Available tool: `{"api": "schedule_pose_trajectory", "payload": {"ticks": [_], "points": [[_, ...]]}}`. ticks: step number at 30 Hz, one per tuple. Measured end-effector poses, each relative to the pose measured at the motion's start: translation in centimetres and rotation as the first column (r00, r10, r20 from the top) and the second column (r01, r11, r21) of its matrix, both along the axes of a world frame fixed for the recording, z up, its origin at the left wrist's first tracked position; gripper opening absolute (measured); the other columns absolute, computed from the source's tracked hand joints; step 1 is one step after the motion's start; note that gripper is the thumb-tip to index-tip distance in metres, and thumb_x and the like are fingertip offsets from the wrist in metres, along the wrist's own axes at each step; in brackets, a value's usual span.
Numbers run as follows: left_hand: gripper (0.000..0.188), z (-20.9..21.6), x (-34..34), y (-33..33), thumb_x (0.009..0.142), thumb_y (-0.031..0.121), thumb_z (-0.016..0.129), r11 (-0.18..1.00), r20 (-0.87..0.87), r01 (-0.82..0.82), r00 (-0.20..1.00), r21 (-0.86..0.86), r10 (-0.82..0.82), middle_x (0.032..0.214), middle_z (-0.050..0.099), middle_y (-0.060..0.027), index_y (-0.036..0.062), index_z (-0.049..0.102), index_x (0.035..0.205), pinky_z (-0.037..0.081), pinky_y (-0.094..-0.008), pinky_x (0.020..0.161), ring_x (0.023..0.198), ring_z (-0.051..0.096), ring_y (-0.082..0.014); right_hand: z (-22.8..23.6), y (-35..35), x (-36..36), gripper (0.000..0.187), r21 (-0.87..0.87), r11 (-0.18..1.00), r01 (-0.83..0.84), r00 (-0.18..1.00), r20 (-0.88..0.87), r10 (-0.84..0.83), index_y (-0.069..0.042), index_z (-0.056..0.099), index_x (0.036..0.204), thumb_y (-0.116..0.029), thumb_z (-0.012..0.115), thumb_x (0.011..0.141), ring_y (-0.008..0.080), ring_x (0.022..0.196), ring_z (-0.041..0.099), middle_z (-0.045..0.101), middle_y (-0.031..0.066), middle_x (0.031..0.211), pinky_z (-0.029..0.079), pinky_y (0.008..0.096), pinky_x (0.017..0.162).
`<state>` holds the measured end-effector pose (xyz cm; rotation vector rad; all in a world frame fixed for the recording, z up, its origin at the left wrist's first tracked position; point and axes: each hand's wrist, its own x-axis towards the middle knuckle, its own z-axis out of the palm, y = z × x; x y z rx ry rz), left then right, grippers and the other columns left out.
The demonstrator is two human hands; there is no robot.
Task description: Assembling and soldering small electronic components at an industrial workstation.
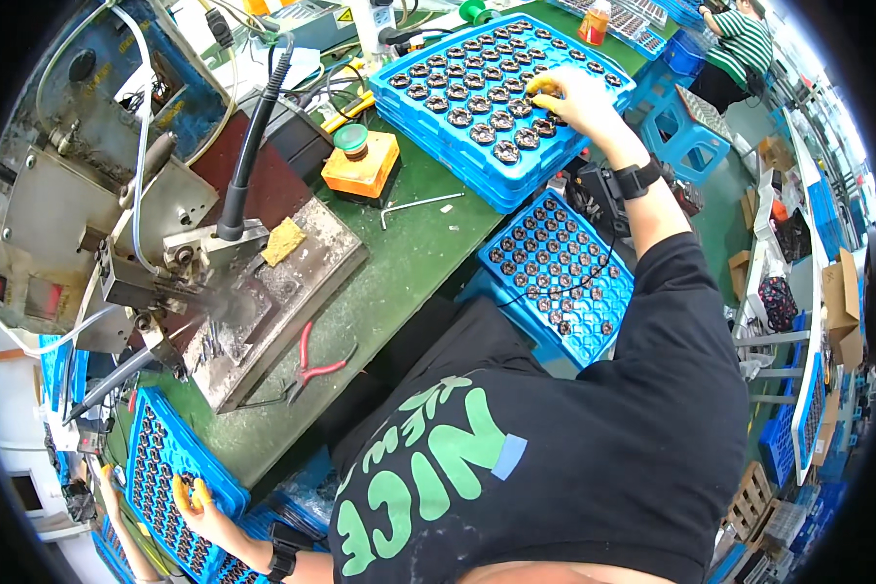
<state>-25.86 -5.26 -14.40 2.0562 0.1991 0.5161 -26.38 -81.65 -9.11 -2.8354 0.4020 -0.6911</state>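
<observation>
My right hand (571, 100) reaches over the upper blue tray (504, 173), which carries rows of round dark parts with silvery rims. Its thumb and forefinger, in yellow finger covers, curl closed round one round part among the rows. At the lower left, my left hand (204, 518) is over another blue tray (226, 487) with similar parts. Its yellow-covered fingers close at either side of a round part, partly hidden by them. Between my hands stands a metal bench machine (117, 243) with a worn base plate (336, 243); neither hand touches it.
Red-handled pliers (307, 362), a hex key (419, 206) and an orange box with a green button (362, 167) lie on the green bench (380, 292). Another filled tray (565, 273) sits low beside my body. A co-worker's forearm (131, 540) is near my left hand; another person (745, 44) is far right.
</observation>
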Motion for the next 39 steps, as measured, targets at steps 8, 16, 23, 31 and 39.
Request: {"api": "schedule_pose_trajectory", "payload": {"ticks": [8,16,23,31,39], "points": [[0.04,-0.5,0.1,0.7,0.089,0.007,0.064,0.999,0.004,0.005,1.0,0.039,-0.005,0.121,0.057,-0.0063,-0.0009,0.054,0.127,0.043,-0.0213,0.082,0.097,0.053,-0.0102,-0.4,1.2,0.5,0.02,-0.058,0.992,-0.11,0.993,0.03,0.112,-0.011,0.069,0.098,-0.008,0.066,0.079,0.0225,0.09,0.063,0.067,0.0077,0.094,0.049,0.0325,0.082],[0.046,-0.8,0.0,0.8,0.088,0.005,0.064,0.999,0.032,0.018,0.999,-0.046,-0.016,0.122,0.055,-0.0069,0.0003,0.05,0.131,0.044,-0.0221,0.083,0.096,0.053,-0.0104,-0.1,1.7,-0.2,0.023,-0.037,0.981,-0.19,0.98,0.06,0.192,-0.012,0.07,0.1,-0.005,0.065,0.079,0.0239,0.094,0.062,0.067,0.0071,0.098,0.049,0.0328,0.085],[0.046,0.0,-0.5,-1.2,0.085,-0.002,0.065,0.993,0.013,-0.019,1.0,-0.114,0.021,0.103,0.058,-0.0036,-0.0015,0.052,0.129,0.043,-0.0185,0.075,0.08,0.051,-0.0059,-0.1,1.4,-0.1,0.023,0.105,0.969,-0.224,0.974,0.003,0.225,-0.012,0.07,0.102,-0.012,0.068,0.079,0.0224,0.096,0.064,0.068,0.0065,0.1,0.048,0.0328,0.088],[0.047,0.3,-1.1,-1.6,0.082,-0.006,0.067,0.986,0.091,0.027,0.996,-0.162,-0.012,0.101,0.06,-0.0035,-0.0013,0.053,0.127,0.044,-0.018,0.073,0.078,0.052,-0.0055,1.3,6.7,0.9,0.009,-0.585,0.811,0.026,0.999,-0.018,-0.045,-0.018,0.067,0.088,-0.019,0.067,0.079,0.0218,0.091,0.061,0.064,0.0003,0.092,0.042,0.0427,0.085],[0.047,-0.2,-0.8,-1.4,0.079,-0.005,0.07,0.984,0.075,-0.004,0.997,-0.176,0.017,0.104,0.059,-0.0035,0.001,0.055,0.124,0.044,-0.0179,0.072,0.079,0.054,-0.0056,2.9,22.3,4.7,0.019,0.156,0.816,-0.557,0.824,0.225,0.519,-0.008,0.069,0.098,-0.016,0.069,0.081,0.022,0.093,0.063,0.068,0.0083,0.096,0.046,0.0319,0.086]]}}
